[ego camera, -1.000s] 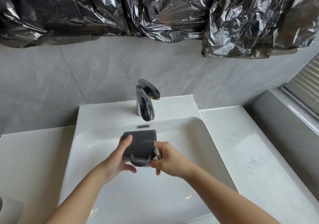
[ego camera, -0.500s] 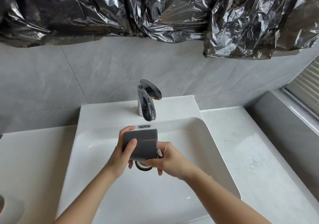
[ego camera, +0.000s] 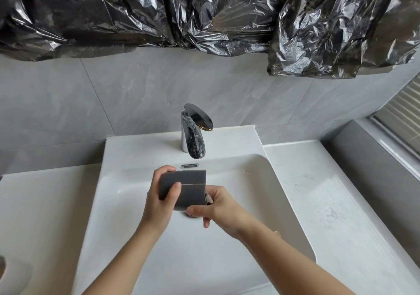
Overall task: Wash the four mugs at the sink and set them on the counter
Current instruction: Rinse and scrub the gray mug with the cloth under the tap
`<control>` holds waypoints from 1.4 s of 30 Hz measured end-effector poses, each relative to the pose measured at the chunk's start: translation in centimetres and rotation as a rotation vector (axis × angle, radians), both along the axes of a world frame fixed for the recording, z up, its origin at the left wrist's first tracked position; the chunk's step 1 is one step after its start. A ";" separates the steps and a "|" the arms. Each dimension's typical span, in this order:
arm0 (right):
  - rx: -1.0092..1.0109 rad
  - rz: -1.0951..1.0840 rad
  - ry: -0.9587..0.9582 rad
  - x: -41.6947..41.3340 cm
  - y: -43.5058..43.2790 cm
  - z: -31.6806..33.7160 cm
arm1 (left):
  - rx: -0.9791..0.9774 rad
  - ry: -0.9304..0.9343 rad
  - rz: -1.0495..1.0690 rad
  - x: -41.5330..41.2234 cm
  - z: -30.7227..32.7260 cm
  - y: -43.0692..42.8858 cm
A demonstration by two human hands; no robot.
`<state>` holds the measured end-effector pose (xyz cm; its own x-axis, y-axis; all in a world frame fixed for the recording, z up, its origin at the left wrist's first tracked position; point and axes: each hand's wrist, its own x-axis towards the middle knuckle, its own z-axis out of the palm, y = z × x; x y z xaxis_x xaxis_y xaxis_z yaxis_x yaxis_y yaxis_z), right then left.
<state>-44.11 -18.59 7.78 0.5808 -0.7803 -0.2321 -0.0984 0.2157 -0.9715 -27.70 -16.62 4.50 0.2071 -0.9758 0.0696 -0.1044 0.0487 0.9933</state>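
Where the grey mug (ego camera: 186, 190) hangs over the sink (ego camera: 284, 203) basin, just below the faucet (ego camera: 195, 135), it lies on its side with its long axis running left to right.

- **Left hand** (ego camera: 159, 201): wrapped round the mug's left end, thumb on the near wall.
- **Right hand** (ego camera: 218, 206): curled at the right end, pinching a small dark scrap (ego camera: 209, 198). This hand is nearer the counter (ego camera: 329, 203).
- **Hidden or unclear:** the handle, which end is the mouth, what the scrap is, and the other mugs.
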 end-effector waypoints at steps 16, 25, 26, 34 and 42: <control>-1.072 0.490 0.689 -2.6 -0.8 -0.7 | 0.341 -0.091 -0.342 2.0 1.6 -3.3; -0.598 0.440 0.656 -0.6 0.1 -0.1 | 0.132 -0.385 0.303 -1.1 1.2 -2.2; -0.489 0.446 0.608 -0.7 0.2 0.0 | 0.101 -0.396 0.304 -1.2 1.2 -2.0; -0.342 0.203 0.433 -2.8 -0.1 0.2 | 0.132 -0.463 0.392 0.4 0.6 -1.0; 0.038 -0.493 -0.110 -4.7 -0.7 -0.6 | 0.211 -0.236 0.467 1.3 1.4 -0.2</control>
<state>-48.85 -19.30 7.16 0.1681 -0.9600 -0.2241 0.1266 0.2464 -0.9609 -26.40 -16.82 5.92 0.6231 -0.7818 -0.0204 -0.2873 -0.2531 0.9238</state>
